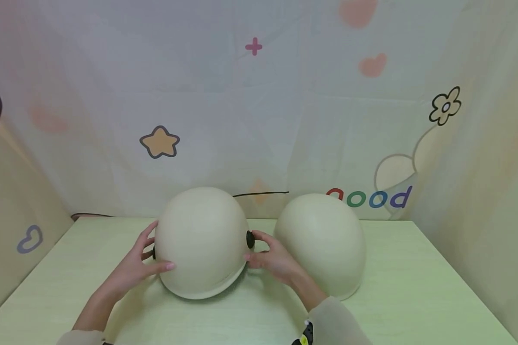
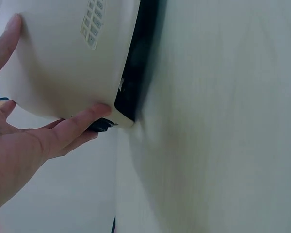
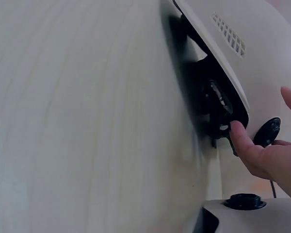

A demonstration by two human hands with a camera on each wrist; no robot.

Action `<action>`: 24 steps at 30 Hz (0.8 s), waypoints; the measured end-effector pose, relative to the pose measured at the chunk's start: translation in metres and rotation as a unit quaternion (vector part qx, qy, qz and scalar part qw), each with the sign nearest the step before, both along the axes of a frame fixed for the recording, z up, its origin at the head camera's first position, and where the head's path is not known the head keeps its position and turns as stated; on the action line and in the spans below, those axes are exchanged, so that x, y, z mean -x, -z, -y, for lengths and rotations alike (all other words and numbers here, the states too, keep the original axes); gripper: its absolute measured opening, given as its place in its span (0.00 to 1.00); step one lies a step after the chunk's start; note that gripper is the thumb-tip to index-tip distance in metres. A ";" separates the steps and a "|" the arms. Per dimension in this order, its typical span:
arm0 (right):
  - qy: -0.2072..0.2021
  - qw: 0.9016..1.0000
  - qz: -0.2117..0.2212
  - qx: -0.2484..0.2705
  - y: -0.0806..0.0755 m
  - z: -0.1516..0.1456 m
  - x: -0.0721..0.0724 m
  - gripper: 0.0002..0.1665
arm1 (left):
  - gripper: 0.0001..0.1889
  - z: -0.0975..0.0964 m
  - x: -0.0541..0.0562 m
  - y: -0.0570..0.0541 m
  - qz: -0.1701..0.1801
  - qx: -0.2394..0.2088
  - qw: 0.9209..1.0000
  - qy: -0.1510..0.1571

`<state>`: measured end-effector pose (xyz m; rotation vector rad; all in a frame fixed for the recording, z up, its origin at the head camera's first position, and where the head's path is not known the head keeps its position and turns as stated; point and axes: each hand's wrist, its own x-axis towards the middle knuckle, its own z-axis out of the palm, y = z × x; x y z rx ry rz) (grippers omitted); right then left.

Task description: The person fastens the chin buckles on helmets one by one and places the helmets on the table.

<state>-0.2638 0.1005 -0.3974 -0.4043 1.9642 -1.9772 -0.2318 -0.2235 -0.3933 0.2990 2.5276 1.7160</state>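
A cream helmet [image 1: 202, 242] is held between both hands at the table's left-centre, its rim tilted off the tabletop on one side in the wrist views. My left hand [image 1: 135, 263] grips its left side, thumb on the front of the shell and fingers spread around the side and lower edge. On the opposite side my right hand [image 1: 274, 258] holds it near a round black knob [image 1: 250, 239], with one fingertip at the rim in the right wrist view. Black lining and a dark strap or buckle piece [image 3: 222, 104] show under the shell. A grid vent [image 2: 93, 22] marks the shell.
A second cream helmet [image 1: 321, 244] stands close on the right, just behind my right forearm. Both rest on a pale wood-grain table [image 1: 414, 287]. A printed cloth backdrop [image 1: 259, 120] rises behind the table and along its sides.
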 end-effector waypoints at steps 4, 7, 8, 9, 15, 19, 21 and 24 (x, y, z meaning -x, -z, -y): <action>-0.002 1.000 -0.025 -0.003 -0.009 -0.006 -0.004 0.37 | 0.53 0.001 -0.005 -0.003 0.014 -0.003 1.000 -0.002; -0.012 0.999 -0.037 -0.005 -0.017 -0.010 -0.008 0.36 | 0.54 0.002 -0.009 -0.005 0.024 -0.007 1.000 -0.001; -0.016 0.999 -0.041 -0.005 -0.019 -0.012 -0.009 0.36 | 0.54 0.002 -0.010 -0.005 0.026 -0.008 1.000 0.002; -0.017 0.999 -0.045 -0.008 -0.021 -0.013 -0.010 0.36 | 0.54 0.003 -0.011 -0.006 0.028 -0.010 1.000 0.005; -0.017 0.997 -0.077 -0.026 -0.031 -0.017 -0.015 0.35 | 0.51 0.003 -0.016 -0.009 0.041 -0.029 0.998 0.036; -0.014 0.993 -0.107 -0.055 -0.038 -0.018 -0.019 0.34 | 0.51 0.000 -0.020 -0.010 0.054 -0.043 0.997 0.046; -0.007 0.991 -0.116 -0.073 -0.042 -0.019 -0.021 0.34 | 0.50 -0.001 -0.022 -0.011 0.062 -0.049 0.996 0.047; 0.004 0.987 -0.130 -0.096 -0.049 -0.020 -0.025 0.34 | 0.50 -0.002 -0.025 -0.013 0.070 -0.052 0.995 0.047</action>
